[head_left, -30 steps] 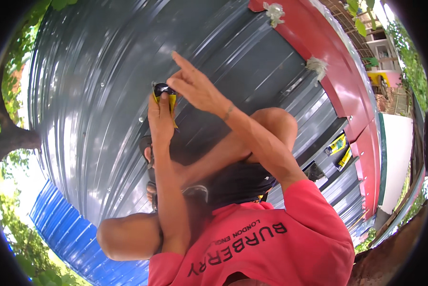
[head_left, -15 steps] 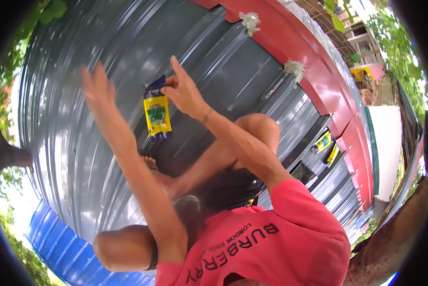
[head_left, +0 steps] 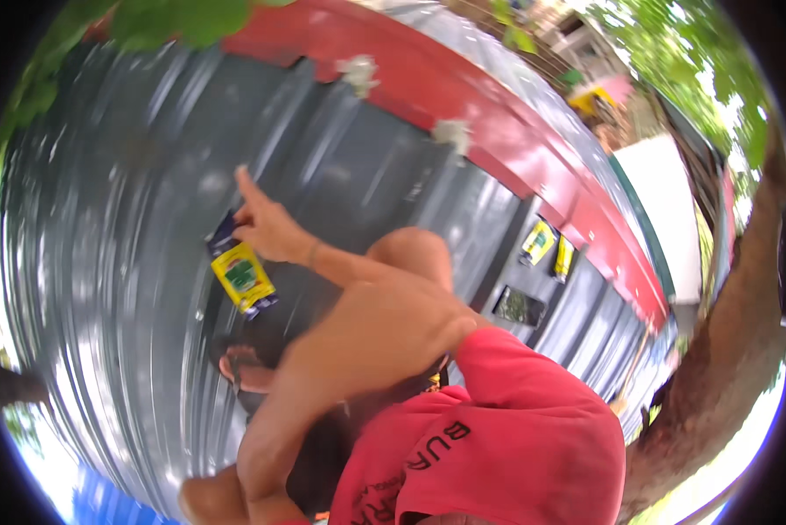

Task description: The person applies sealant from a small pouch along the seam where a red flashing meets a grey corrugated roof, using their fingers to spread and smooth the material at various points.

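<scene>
My right hand (head_left: 262,223) grips a yellow and dark blue packet (head_left: 242,276) by its dark upper end, index finger stretched out, above the dark corrugated metal roofing (head_left: 122,227). My left hand (head_left: 410,319) reaches across my body to my right arm, at or near the elbow; it is smeared by motion, so its fingers are unclear. My crossed legs and a sandalled foot (head_left: 246,374) show beneath my arms.
Two more packets (head_left: 537,241) lie to the right, beside a dark flat rectangular object (head_left: 520,305). Red metal trim (head_left: 489,114) with white lumps runs along the upper edge. A tree trunk (head_left: 716,367) stands at the right; leaves overhang the top.
My left hand let go of the packet, rose to the left, then swung right across my right arm. My right hand still holds the packet, now lower left in view. The view has turned.
</scene>
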The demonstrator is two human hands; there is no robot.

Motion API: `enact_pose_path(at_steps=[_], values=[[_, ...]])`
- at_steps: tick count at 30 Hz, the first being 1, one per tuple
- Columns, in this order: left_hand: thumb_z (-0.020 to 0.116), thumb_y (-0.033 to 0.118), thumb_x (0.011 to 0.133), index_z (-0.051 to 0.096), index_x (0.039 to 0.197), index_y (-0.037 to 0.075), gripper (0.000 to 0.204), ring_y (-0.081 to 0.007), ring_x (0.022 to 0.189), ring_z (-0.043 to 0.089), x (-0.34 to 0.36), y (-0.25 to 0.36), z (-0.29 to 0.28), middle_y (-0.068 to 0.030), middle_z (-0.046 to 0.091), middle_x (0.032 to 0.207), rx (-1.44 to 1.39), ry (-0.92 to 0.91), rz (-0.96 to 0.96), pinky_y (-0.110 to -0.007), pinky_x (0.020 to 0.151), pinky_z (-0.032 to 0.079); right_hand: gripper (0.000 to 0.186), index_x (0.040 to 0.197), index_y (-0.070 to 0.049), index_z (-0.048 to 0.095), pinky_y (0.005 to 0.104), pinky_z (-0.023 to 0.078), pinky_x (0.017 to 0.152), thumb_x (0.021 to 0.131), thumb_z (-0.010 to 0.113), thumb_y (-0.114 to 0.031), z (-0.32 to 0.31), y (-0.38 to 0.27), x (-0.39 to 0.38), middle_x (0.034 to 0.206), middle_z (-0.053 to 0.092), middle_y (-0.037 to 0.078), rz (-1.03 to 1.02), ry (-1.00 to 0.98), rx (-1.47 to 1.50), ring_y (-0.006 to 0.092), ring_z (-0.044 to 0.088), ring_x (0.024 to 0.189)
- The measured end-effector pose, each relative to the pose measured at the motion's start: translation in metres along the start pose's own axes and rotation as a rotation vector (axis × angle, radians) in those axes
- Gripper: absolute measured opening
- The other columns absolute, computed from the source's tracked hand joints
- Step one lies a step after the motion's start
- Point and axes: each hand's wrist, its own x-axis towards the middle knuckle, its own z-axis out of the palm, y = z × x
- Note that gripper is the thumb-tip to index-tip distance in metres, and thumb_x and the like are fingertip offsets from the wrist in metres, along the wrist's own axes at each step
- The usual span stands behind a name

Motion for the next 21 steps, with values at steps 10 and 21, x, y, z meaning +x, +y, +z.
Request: enact_pose_path(at_steps=[10, 21], values=[[0.054, 0.027, 0.104, 0.072, 0.107, 0.005, 0.029, -0.0122, 0.086, 0.065, -0.150, -0.103, -0.071, -0.0058, 0.068, 0.094, 0.322, 1.087, -0.715, -0.030, 0.082, 0.050, 0.104, 0.163, -0.009, -0.007, 0.0347, 0.057, 0.068, 0.087, 0.063, 0.004, -0.019, -0.014, -0.007, 0.099, 0.068, 0.016, -0.037, 0.090, 0.169, 0.0208, 0.065, 0.078], [0.056, 0.031, 0.104, 0.060, 0.127, -0.004, 0.041, -0.0228, 0.095, 0.063, -0.150, -0.143, -0.008, -0.0151, 0.067, 0.105, 0.023, 0.920, -0.960, -0.036, 0.085, 0.048, 0.107, 0.165, -0.016, 0.000, 0.0282, 0.054, 0.067, 0.085, 0.066, 0.007, -0.013, -0.029, -0.022, 0.088, 0.063, 0.009, -0.182, 0.092, 0.166, 0.0138, 0.061, 0.073]])
